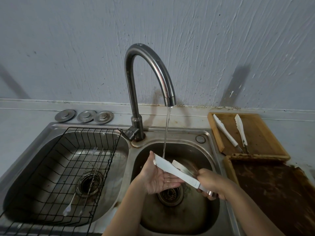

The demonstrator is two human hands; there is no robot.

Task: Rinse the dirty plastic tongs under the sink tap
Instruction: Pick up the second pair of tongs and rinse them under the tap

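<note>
Item: plastic tongs (172, 171), white, over the right sink basin (201, 213), just below the tap (150, 65) stream. Long axis runs 10 to 4 o'clock; tips point to 10. Right hand (210, 186): fingers wrapped round the metal hinge end, at 4. Left hand (157, 176): palm up, fingers spread, thumb touching the near blade tip. Left hand nearer the stream.

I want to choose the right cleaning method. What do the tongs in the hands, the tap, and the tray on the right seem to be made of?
The tongs have matte white, opaque arms, likely plastic, joined to a shiny metal handle end. The tap looks like brushed steel, grey with soft reflections and spots. The tray seems wooden: yellow-brown rim, dark stained floor.
</note>
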